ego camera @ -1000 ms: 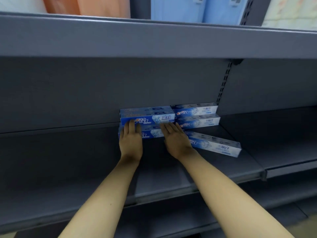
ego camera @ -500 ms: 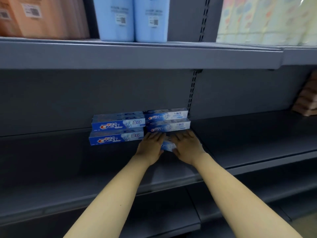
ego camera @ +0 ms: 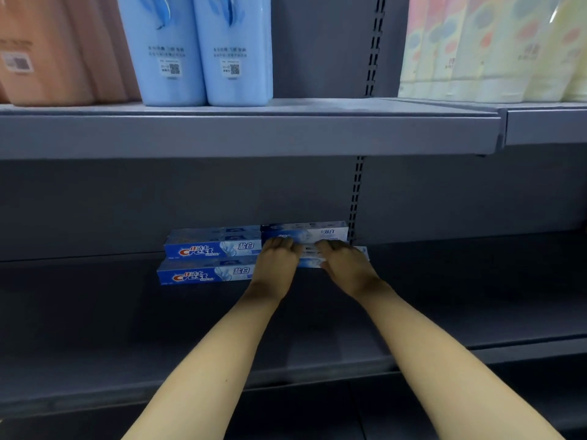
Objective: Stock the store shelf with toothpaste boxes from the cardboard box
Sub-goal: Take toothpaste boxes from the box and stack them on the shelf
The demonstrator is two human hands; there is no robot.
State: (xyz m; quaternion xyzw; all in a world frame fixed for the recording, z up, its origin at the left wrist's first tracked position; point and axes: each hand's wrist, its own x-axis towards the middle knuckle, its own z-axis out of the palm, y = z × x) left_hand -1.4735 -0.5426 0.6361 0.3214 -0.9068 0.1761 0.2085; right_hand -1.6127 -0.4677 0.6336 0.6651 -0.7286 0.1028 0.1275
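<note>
Grey shelf, rear centre: two Crest toothpaste boxes are stacked flat. Directly right of these, a second stack is set against the back panel. The left hand and right hand are laid flat, fingers extended, against the second stack's front; whether anything is gripped cannot be told.

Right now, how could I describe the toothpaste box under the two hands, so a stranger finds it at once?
Find the grey middle shelf, then the blue boxes against its back wall. In the right stack beside the slotted upright, take the lowest box. Unlike its neighbours, both hands rest on it, and its right end juts out beyond the boxes above.
</note>
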